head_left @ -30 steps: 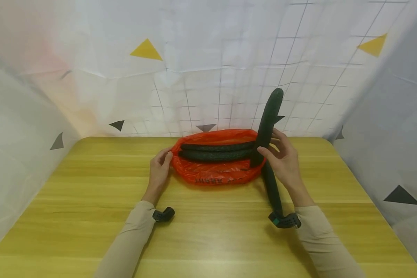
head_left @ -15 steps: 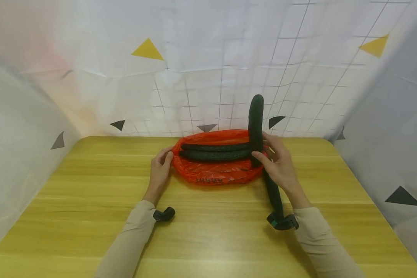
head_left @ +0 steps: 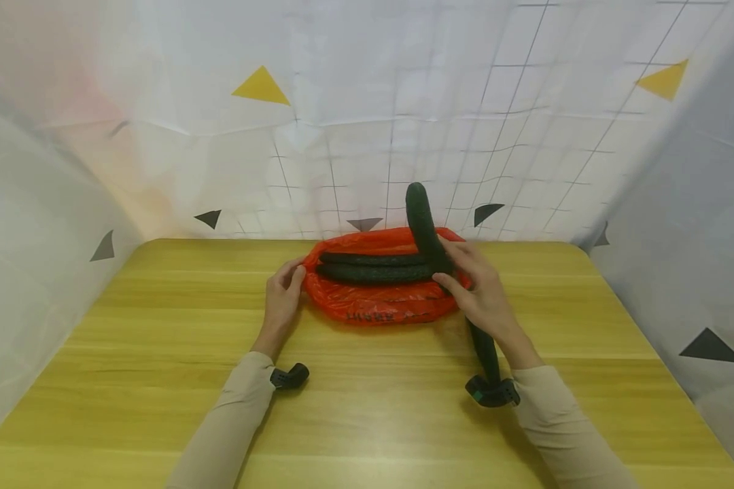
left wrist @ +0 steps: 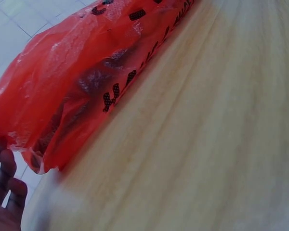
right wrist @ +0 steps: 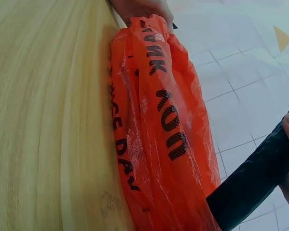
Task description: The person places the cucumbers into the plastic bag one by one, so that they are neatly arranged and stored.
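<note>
A red plastic bag (head_left: 379, 311) with black lettering lies on the table, its mouth spread upward. Two dark green cucumbers (head_left: 373, 273) lie side by side inside it. My left hand (head_left: 283, 295) pinches the bag's left rim between thumb and fingers; the left wrist view shows its fingertips (left wrist: 8, 161) at the red plastic. With my right hand (head_left: 482, 293) I grip another cucumber (head_left: 421, 216) over the bag's right end. Its top leans left and its lower end dips into the bag mouth; in the right wrist view this cucumber (right wrist: 255, 168) passes behind the bag's wall.
One more cucumber (head_left: 484, 350) lies on the wooden table (head_left: 367, 421) below my right hand, partly hidden by that hand and the wrist camera (head_left: 492, 392). A white sheet (head_left: 355, 156) with grid lines and triangles hangs behind the table, with pale sheets at both sides.
My right hand has moved left with the cucumber, whose top has swung from leaning right to leaning left and come lower. My left hand stays at the bag's left rim.
</note>
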Motion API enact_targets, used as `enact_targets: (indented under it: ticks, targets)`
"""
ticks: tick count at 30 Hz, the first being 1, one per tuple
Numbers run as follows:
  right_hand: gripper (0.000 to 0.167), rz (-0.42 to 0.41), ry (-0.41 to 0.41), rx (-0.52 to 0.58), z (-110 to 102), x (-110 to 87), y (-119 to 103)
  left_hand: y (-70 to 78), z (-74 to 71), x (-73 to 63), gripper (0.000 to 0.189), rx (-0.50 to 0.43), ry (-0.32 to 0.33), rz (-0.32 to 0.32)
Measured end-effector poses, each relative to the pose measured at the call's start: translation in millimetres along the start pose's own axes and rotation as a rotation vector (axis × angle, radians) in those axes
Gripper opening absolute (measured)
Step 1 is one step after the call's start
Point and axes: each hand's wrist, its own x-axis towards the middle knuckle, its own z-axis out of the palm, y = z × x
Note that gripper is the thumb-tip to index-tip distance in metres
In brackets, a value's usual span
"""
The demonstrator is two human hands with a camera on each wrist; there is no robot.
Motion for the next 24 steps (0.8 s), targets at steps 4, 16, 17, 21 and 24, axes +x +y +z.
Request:
enact_targets:
  ticks: [4,16,17,21,24]
  targets:
    - [0.066,-0.011,-0.034,-0.011,2.7,0.4,-1.2,-0.9,-0.1,-0.2,0.031,-0.015,-0.003,0.006]
    - [0.064,-0.007,-0.074,0.018,13.3,1.1,-0.4,-0.1,-0.1,-0.4,0.031,-0.023,-0.003,-0.002]
    - [0.063,-0.004,-0.074,0.026,14.1,1.1,-0.4,-0.3,0.3,-0.3,0.031,-0.025,-0.002,0.002]
    - [0.061,0.004,-0.084,0.021,16.8,0.6,0.3,-0.2,0.6,-0.3,0.031,-0.019,0.001,0.019]
    - [0.058,0.019,-0.101,-0.001,18.6,0.0,0.2,-0.5,0.2,-0.2,0.031,-0.015,0.001,0.016]
